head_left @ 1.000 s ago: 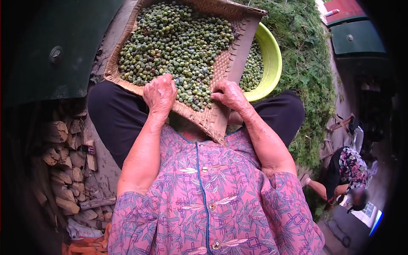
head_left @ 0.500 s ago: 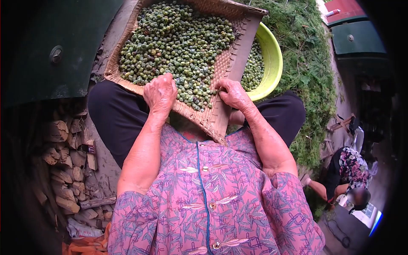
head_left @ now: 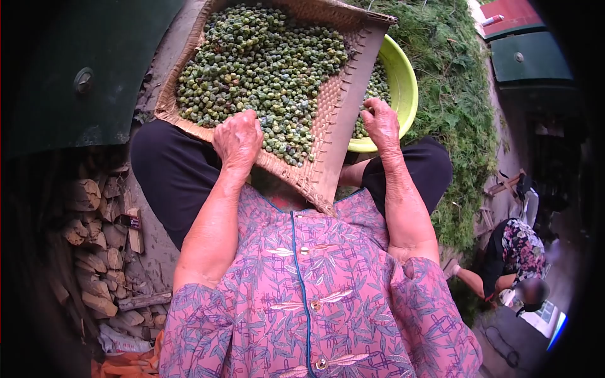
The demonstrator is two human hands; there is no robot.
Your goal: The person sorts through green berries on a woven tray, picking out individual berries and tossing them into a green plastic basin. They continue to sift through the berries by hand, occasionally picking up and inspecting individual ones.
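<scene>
A woven winnowing basket (head_left: 334,94) with a flat board along its right side rests across my lap, holding a heap of small round green fruits (head_left: 258,69). My left hand (head_left: 237,137) is closed at the near edge of that heap, its fingertips turned down and hidden. Over the yellow-green basin (head_left: 406,82), which also has green fruits in it, hovers my right hand (head_left: 381,125). Its thumb and forefinger are bent with a gap between them, and I see nothing held there. Part of the basin is hidden under the basket.
Cut green foliage (head_left: 441,82) covers the ground at right. Split firewood (head_left: 94,252) is stacked at lower left, below a dark green panel (head_left: 75,63). Another person (head_left: 520,252) is bent over at far right, by a bright screen (head_left: 558,331).
My right hand has moved right, from the basket's board side to above the yellow-green basin, and its fingers have parted. My left hand and the basket stay about the same.
</scene>
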